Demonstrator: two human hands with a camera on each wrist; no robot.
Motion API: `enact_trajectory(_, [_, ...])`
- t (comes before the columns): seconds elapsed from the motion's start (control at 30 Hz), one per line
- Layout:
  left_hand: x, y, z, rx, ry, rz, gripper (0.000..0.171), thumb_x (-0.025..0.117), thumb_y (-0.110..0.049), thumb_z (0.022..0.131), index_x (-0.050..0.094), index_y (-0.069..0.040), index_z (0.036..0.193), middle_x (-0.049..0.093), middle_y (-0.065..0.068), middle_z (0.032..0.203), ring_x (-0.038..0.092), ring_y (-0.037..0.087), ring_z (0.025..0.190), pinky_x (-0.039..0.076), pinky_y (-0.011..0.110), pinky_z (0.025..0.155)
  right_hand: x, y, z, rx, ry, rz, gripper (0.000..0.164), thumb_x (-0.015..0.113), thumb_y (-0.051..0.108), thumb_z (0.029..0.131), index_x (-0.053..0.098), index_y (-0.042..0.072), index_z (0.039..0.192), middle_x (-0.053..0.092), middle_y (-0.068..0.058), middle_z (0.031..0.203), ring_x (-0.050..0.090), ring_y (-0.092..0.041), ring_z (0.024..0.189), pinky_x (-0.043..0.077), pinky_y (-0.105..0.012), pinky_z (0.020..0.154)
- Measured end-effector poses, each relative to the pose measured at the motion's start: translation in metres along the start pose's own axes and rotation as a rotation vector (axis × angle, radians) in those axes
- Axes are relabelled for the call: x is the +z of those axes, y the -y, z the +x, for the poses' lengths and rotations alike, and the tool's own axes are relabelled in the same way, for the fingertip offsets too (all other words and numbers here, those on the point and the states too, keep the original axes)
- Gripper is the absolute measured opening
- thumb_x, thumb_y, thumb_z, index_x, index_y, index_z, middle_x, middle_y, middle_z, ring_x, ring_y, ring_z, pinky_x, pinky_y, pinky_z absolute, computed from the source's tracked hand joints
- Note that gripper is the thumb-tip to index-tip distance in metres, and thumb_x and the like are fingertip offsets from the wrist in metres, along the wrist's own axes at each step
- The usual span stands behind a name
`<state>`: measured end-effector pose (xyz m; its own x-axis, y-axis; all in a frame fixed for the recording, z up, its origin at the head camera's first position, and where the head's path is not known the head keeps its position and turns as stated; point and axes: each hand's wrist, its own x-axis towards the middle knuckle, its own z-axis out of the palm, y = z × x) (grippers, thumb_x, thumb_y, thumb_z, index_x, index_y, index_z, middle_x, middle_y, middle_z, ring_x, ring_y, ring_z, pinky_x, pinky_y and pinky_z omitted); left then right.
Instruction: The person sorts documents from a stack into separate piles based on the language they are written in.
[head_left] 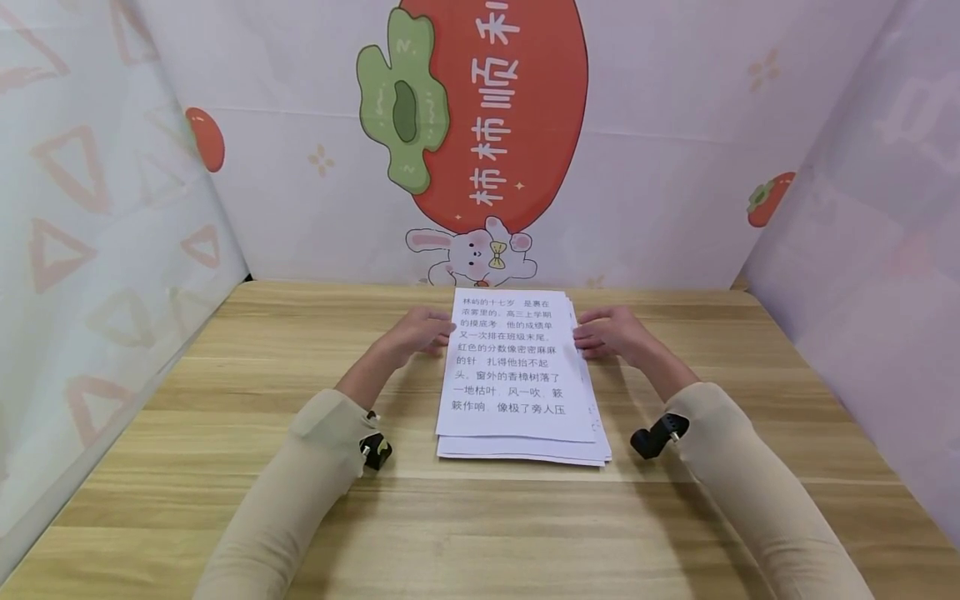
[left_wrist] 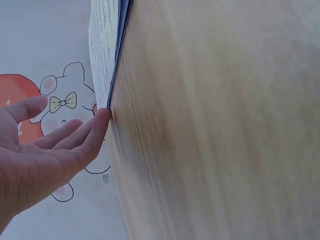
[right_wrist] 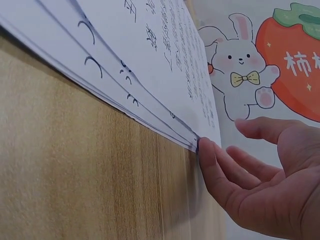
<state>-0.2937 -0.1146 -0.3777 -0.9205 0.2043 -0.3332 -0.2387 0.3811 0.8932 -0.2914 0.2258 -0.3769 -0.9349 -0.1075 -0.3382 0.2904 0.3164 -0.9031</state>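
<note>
A stack of printed paper sheets [head_left: 510, 367] lies on the wooden table, its sheets unevenly fanned at the right and near edges. At its left edge is my left hand [head_left: 417, 332], fingers loosely extended; in the left wrist view the little-finger side of that hand [left_wrist: 65, 150] meets the side of the stack [left_wrist: 104, 50]. My right hand [head_left: 617, 333] is at the opposite edge. Seen from the right wrist, a fingertip of this hand [right_wrist: 270, 175] touches the staggered sheet edges [right_wrist: 150, 112], with the thumb held apart. Neither hand pinches the paper.
Bare wooden table [head_left: 480, 533] surrounds the stack. Behind it stands a white backdrop [head_left: 645, 208] with a red persimmon and a rabbit print, and printed side panels rise at left and right. Black wrist cameras [head_left: 660, 435] are strapped near both sleeve cuffs.
</note>
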Motion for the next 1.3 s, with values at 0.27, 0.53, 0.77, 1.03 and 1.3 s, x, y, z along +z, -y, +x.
enact_trajectory(0.27, [0.002, 0.001, -0.003, 0.022, -0.036, -0.025, 0.047, 0.055, -0.01, 0.105, 0.048, 0.01, 0.147, 0.061, 0.022, 0.133, 0.061, 0.024, 0.104, 0.057, 0.032, 0.092, 0.002, 0.0, -0.004, -0.006, -0.006, 0.027, 0.054, 0.065, 0.001, 0.1, 0.042, -0.012, 0.148, 0.07, -0.023, 0.115, 0.073, -0.014, 0.082, 0.063, -0.028, 0.082])
enact_trajectory(0.53, [0.006, 0.004, -0.003, 0.031, -0.047, -0.04, 0.047, 0.055, -0.012, 0.106, 0.048, 0.009, 0.147, 0.058, 0.023, 0.14, 0.061, 0.029, 0.114, 0.057, 0.036, 0.097, 0.003, -0.006, -0.006, -0.035, -0.005, 0.041, 0.053, 0.064, -0.001, 0.1, 0.042, -0.015, 0.146, 0.064, -0.028, 0.122, 0.071, -0.014, 0.08, 0.062, -0.026, 0.081])
enact_trajectory(0.77, [0.005, 0.001, -0.003, 0.035, -0.039, -0.058, 0.048, 0.054, -0.012, 0.106, 0.046, 0.01, 0.149, 0.056, 0.023, 0.142, 0.059, 0.03, 0.116, 0.058, 0.033, 0.092, 0.005, -0.001, -0.004, -0.027, -0.036, 0.02, 0.049, 0.066, 0.001, 0.099, 0.049, -0.012, 0.143, 0.063, -0.023, 0.12, 0.07, -0.013, 0.077, 0.061, -0.025, 0.081])
enact_trajectory(1.03, [0.006, 0.002, -0.004, 0.043, -0.057, -0.065, 0.044, 0.056, 0.0, 0.103, 0.05, 0.011, 0.144, 0.059, 0.025, 0.136, 0.062, 0.025, 0.102, 0.059, 0.025, 0.079, 0.011, 0.0, -0.001, 0.006, -0.075, 0.002, 0.049, 0.068, -0.001, 0.096, 0.053, -0.007, 0.142, 0.066, -0.018, 0.109, 0.066, -0.014, 0.067, 0.06, -0.024, 0.067])
enact_trajectory(1.3, [0.007, -0.001, -0.001, 0.067, -0.118, -0.041, 0.039, 0.059, 0.008, 0.099, 0.056, 0.012, 0.137, 0.062, 0.025, 0.125, 0.068, 0.024, 0.086, 0.063, 0.03, 0.082, 0.014, 0.006, -0.003, 0.04, -0.096, 0.002, 0.046, 0.067, -0.001, 0.097, 0.054, -0.005, 0.141, 0.063, -0.017, 0.11, 0.066, -0.013, 0.072, 0.063, -0.025, 0.07])
